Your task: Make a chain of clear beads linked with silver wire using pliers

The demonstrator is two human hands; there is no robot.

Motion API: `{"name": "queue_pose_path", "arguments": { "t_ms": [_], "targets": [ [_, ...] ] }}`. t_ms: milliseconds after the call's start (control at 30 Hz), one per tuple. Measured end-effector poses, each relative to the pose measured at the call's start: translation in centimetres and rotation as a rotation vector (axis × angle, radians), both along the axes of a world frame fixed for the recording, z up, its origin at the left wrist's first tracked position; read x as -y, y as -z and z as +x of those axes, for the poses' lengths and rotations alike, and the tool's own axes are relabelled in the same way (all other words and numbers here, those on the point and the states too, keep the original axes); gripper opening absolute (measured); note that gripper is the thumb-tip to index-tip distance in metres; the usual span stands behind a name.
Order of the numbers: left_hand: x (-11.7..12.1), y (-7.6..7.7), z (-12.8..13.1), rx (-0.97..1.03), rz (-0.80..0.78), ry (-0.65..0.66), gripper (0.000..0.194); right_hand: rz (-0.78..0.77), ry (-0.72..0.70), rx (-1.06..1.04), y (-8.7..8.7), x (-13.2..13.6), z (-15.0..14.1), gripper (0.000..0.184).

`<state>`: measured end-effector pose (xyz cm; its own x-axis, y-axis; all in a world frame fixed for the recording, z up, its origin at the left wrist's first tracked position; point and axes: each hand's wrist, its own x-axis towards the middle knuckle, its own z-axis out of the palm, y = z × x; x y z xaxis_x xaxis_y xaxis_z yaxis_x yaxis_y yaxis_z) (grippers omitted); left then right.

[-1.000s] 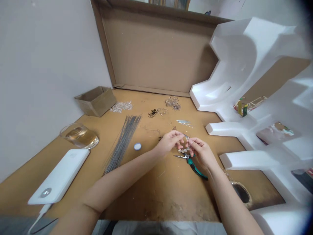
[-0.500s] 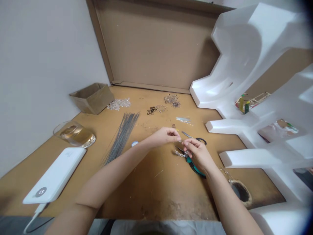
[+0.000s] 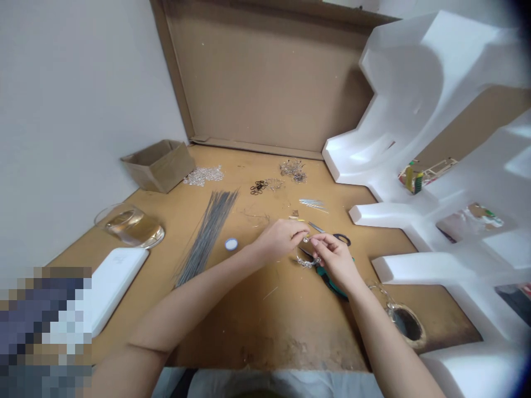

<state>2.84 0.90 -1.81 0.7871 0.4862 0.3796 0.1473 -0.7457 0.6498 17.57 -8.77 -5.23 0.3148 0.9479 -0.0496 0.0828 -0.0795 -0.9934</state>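
Note:
My left hand (image 3: 280,240) is closed in a pinch at the upper end of a loop of clear beads (image 3: 306,263), with one clear bead (image 3: 306,239) showing at the fingertips. From the other side, my right hand (image 3: 336,262) pinches the same loop, thumb against forefinger. The strung beads hang below the fingers in a curve; the thin strand itself is hardly visible. Under my right hand lie green-handled pliers (image 3: 329,281), partly covered. Dark-handled scissors (image 3: 342,239) rest just beyond it.
A bundle of grey wires (image 3: 207,237) and a white disc (image 3: 231,244) lie left of my hands. Farther back are clear beads (image 3: 205,175), black rings (image 3: 259,187) and a cardboard box (image 3: 160,166). A glass (image 3: 135,226) stands left; white foam (image 3: 398,269) borders the right.
My left hand has turned and come closer to my right fingertips, and the bead now shows between them. More of the white disc is uncovered. A pixelated patch covers the lower left.

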Motion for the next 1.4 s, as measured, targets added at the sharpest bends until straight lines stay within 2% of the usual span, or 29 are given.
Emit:
{"name": "queue_pose_path", "arguments": {
  "t_ms": [200, 400, 467, 533, 633, 800, 900, 1067, 1267, 1400],
  "targets": [
    [0.8, 0.3, 0.0, -0.077, 0.074, -0.083, 0.013, 0.035, 0.012, 0.089, -0.5, 0.1, -0.6, 0.025],
    [1.2, 0.5, 0.0, -0.088, 0.265, -0.098, 0.018, 0.059, -0.003, 0.105, -0.3, 0.1, -0.7, 0.024],
    [1.2, 0.4, 0.0, -0.111, 0.263, -0.107, 0.020, 0.059, -0.003, 0.100, 0.0, 0.0, -0.7, 0.024],
    [1.0, 0.2, -0.1, -0.103, 0.179, -0.115, 0.020, 0.060, 0.003, 0.097, 0.3, -0.1, -0.6, 0.024],
    [1.0, 0.8, -0.1, -0.025, -0.104, -0.095, 0.015, 0.067, 0.013, 0.093, 0.5, -0.2, -0.5, 0.025],
    [1.3, 3.6, -0.5, 0.114, -0.656, -0.006, 0.021, 0.067, -0.024, 0.078, 0.5, -0.1, -1.0, 0.024],
    [1.6, 5.1, -1.4, 0.196, -0.820, -0.002, 0.022, 0.039, -0.088, 0.035, 0.9, -0.2, -1.7, 0.027],
    [2.4, 6.3, -3.0, 0.247, -0.750, -0.079, 0.026, -0.013, -0.134, -0.008, 2.0, -0.5, -2.6, 0.031],
    [3.2, 6.8, -3.8, 0.203, -0.557, -0.172, 0.026, -0.053, -0.174, -0.039, 2.5, -0.5, -3.0, 0.027],
    [2.9, 7.3, -3.8, 0.259, -0.554, -0.189, 0.021, -0.067, -0.207, -0.079, 2.6, -0.5, -3.0, 0.028]
  ]
}}
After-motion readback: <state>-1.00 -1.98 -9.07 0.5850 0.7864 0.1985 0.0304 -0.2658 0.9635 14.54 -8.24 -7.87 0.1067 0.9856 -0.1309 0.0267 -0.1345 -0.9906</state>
